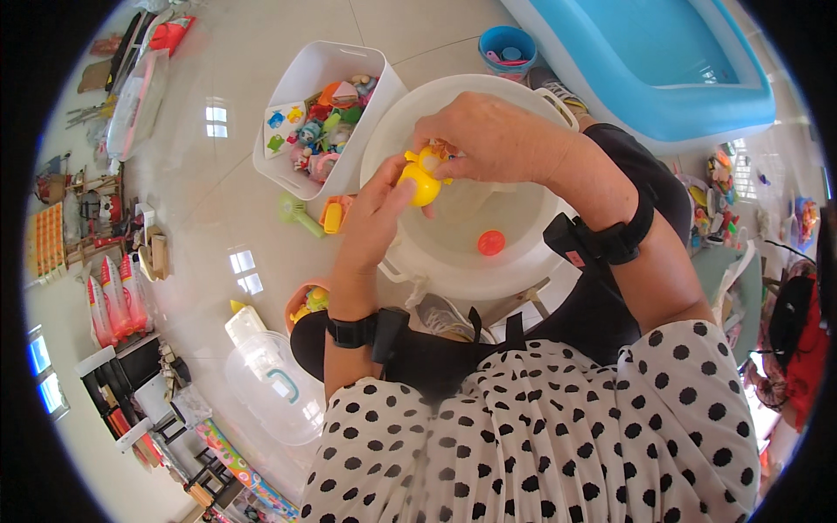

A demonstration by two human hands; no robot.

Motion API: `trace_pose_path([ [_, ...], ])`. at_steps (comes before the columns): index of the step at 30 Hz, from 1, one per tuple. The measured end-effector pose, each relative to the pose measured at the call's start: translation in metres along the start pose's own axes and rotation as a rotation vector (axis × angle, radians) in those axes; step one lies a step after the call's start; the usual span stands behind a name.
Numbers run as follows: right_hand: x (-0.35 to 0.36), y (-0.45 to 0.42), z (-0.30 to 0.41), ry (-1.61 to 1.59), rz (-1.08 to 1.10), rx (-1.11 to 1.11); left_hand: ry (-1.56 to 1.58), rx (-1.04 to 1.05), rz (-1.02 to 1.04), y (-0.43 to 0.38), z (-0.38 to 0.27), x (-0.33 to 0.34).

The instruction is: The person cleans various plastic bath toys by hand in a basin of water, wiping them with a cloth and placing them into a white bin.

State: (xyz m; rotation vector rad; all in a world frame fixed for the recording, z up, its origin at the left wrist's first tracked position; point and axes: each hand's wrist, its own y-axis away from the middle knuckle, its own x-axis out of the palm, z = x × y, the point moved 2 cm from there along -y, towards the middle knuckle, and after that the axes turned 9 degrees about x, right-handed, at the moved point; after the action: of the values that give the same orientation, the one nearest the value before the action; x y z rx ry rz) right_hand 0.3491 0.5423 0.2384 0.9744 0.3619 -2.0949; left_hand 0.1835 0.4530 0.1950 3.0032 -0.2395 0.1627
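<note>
A yellow plastic toy (422, 185) with a rounded body is held in the air over the white basin (382, 150). My left hand (378, 208) grips its round lower part between thumb and fingers. On its upper part are the fingers of my right hand (484, 140), which partly hide it. Shallow water appears to stand in the basin, and a round red plastic piece (492, 242) lies there, below and to the right of the toy.
Beyond my left hand stands a white bin (278, 171) of assorted toys. A green handheld fan (301, 214) and an orange toy (334, 214) lie beside it. A blue bucket (507, 40) and a blue inflatable pool (706, 108) are at the far right. A clear lid (274, 392) rests on the floor.
</note>
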Motion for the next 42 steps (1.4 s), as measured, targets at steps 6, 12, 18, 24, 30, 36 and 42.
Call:
trace_pose_path([
  [6,0.006,-0.004,-0.002,0.042,-0.081,-0.098,-0.727,0.151,-0.08,0.004,-0.014,0.004],
  [12,-0.01,-0.005,-0.002,-0.011,-0.186,-0.021,0.195,0.116,0.044,0.011,-0.016,-0.018],
  [18,0.02,-0.018,-0.034,0.345,-0.203,0.075,-1.216,0.26,0.247,0.002,0.039,-0.012],
  [24,0.022,-0.046,-0.021,0.349,-0.254,0.031,0.291,-0.015,0.258,0.005,0.065,-0.069],
  [30,0.006,-0.047,-0.014,0.213,-0.232,0.023,-0.059,0.069,0.209,-0.005,0.036,-0.045],
  [36,0.014,-0.055,-0.014,0.27,-0.309,-0.06,-0.889,0.158,0.393,-0.012,0.038,-0.047],
  [42,0.017,-0.036,-0.017,0.217,-0.33,-0.017,-1.115,-0.04,0.377,-0.019,0.052,-0.018],
])
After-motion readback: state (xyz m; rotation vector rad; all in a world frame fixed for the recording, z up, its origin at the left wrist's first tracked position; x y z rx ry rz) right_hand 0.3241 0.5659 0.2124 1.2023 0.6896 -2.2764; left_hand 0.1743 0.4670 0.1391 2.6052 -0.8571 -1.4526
